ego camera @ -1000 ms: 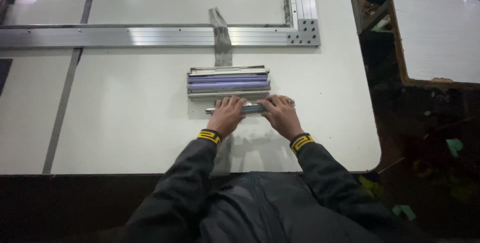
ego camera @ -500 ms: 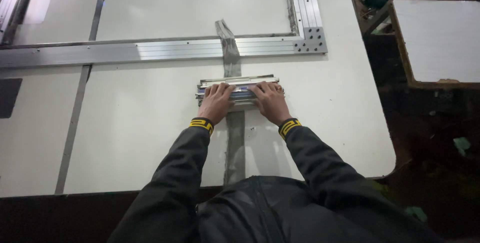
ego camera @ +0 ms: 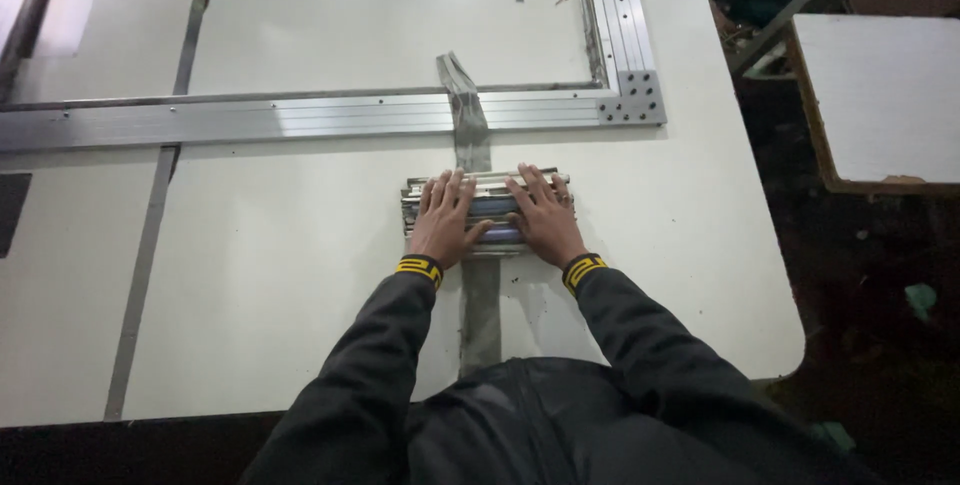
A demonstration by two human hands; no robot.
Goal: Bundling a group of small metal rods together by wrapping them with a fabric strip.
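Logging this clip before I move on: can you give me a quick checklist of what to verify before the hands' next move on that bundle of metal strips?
1. Left hand flat on the bundle of metal strips: ok.
2. Right hand flat on the bundle: ok.
3. Bundle lies fully on the white table, away from its edge: ok.
4. Bundle apart from the aluminium frame: ok.
5. Strip ends flush: cannot tell, hands cover them.
6. Grey tape strip stuck flat: not ok, its far end lifts.

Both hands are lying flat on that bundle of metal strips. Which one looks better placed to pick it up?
Neither clearly. The left hand and right hand lie flat, side by side, on the bundle of metal strips. Probably both together, since each covers about half.
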